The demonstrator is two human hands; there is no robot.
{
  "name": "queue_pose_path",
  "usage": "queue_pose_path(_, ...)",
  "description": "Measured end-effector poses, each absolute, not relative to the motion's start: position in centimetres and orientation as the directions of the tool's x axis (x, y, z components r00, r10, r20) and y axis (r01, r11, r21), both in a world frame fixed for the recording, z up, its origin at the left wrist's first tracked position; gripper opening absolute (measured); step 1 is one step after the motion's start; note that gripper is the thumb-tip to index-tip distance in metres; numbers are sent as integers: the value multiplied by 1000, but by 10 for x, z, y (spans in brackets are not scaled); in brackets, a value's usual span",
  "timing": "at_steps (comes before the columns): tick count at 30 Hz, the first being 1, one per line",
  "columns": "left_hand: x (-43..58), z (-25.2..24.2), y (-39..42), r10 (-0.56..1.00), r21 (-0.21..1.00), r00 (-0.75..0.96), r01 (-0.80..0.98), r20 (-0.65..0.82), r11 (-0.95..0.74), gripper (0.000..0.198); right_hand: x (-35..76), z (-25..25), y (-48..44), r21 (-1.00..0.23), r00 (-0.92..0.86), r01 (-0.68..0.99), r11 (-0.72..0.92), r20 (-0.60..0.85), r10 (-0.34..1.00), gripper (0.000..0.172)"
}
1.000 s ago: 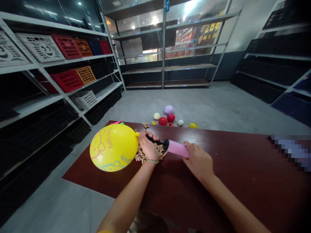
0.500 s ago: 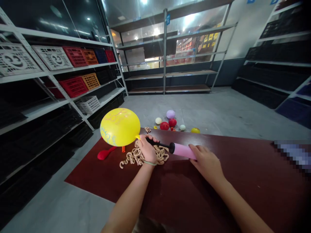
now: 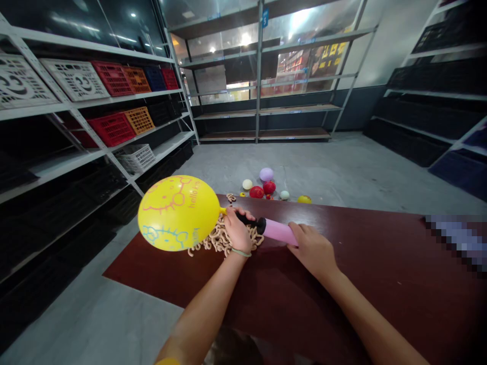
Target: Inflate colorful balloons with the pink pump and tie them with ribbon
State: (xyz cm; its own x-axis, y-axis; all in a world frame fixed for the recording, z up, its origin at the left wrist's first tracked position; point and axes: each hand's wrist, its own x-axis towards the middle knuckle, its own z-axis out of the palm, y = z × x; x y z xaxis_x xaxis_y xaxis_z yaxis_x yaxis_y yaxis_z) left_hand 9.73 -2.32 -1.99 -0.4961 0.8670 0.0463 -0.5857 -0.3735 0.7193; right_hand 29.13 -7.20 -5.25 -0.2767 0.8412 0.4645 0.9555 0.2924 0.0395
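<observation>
- A person inflates a yellow balloon (image 3: 177,213) with a pink hand pump (image 3: 277,231) at a dark red table (image 3: 380,274); the balloon, printed with a cartoon cat, hangs swollen over the table's left end.
- The left hand (image 3: 238,230) is closed tight round the balloon's neck where it meets the pump's black tip, fingers curled fully in.
- The right hand (image 3: 312,248) is wrapped over the rear end of the pump, fingers closed about it.
- By the look of it, pumping is well along, the balloon near full. A further stroke would call for the left-hand pinch to hold firm so the neck stays on the tip.
- A heap of tan loops (image 3: 215,239) lies on the table under the left hand.
- Small balloons (image 3: 266,186) in red, purple, white and yellow sit on the grey concrete floor (image 3: 342,167) beyond the table.
- Metal shelves (image 3: 125,94) at left carry red, orange and white crates (image 3: 110,126); the far shelves look bare.
</observation>
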Motion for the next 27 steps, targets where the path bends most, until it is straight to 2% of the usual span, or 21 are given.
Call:
queue_pose_path(3,78,-7,-19,829,685,-556,-585,50,-434,28,314,-49,-68,103,-300,952,289,503,811,37)
queue_pose_path(6,67,2,-16,783,667,-618,-557,65,-495,24,319,-49,-67,107,-271,962,252,502,821,34)
queue_pose_path(9,74,-2,-18,773,668,-631,-551,57,-500,24,305,-55,-69,71,-248,967,243,469,848,32)
queue_pose_path(15,109,-23,-28,877,702,-476,-602,67,-381,31,272,-59,-81,-68,-210,964,255,387,898,35)
queue_pose_path(20,95,-18,-22,863,709,-499,-582,76,-399,29,282,-53,-77,-29,-255,958,284,359,898,34)
queue_pose_path(24,73,-3,-16,810,675,-581,-568,76,-471,23,306,-49,-69,34,-241,968,249,404,882,37)
queue_pose_path(27,62,5,-14,774,651,-629,-557,75,-516,22,314,-48,-65,24,-214,974,225,421,881,36)
